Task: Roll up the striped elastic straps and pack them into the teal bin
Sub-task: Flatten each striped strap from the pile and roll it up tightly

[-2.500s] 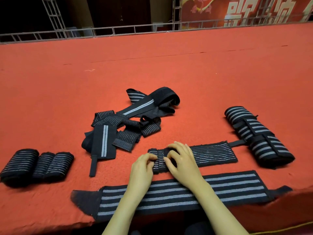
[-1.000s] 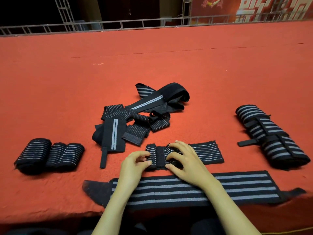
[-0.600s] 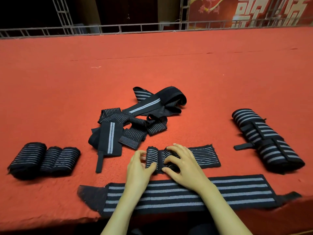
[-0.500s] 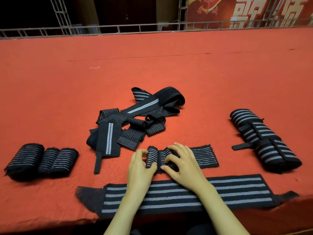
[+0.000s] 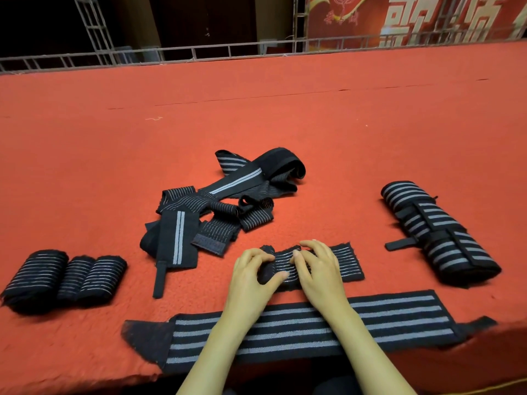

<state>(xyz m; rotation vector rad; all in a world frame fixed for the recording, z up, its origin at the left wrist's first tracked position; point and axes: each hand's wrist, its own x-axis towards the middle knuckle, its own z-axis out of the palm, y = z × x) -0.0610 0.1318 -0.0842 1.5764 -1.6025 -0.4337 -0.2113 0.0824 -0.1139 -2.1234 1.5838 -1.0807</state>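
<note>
both hands on the roll, close to the front edge

here we are at the red table (image 5: 285, 124), and the narrow strap (image 5: 343, 262) lies close to the front edge, a little right of the middle, its left end wound into a tight roll. the left hand (image 5: 251, 277) grips that roll, thumb on the near side and fingers curled over the top. the right hand (image 5: 320, 270) sits just beside it, fingers bent and close together, tips pressing on the roll, thumb tucked against its near side. the unrolled tail runs flat to the right from under the right hand.

both forearms cross a wide strap (image 5: 399, 317) laid flat along the front edge (bold grey stripes, a dark tab at each end). just beyond the hands, toward the middle of the table, a loose pile of straps (image 5: 216, 206) lies tangled. out on the left side, three small rolls (image 5: 65, 276) sit touching, side by side. on the right side, a thick rolled bundle (image 5: 439, 232) lies at an angle, a tab sticking out toward the hands. a metal railing (image 5: 199, 51) runs behind the far edge, with a red banner (image 5: 413, 18) beyond it.
</note>
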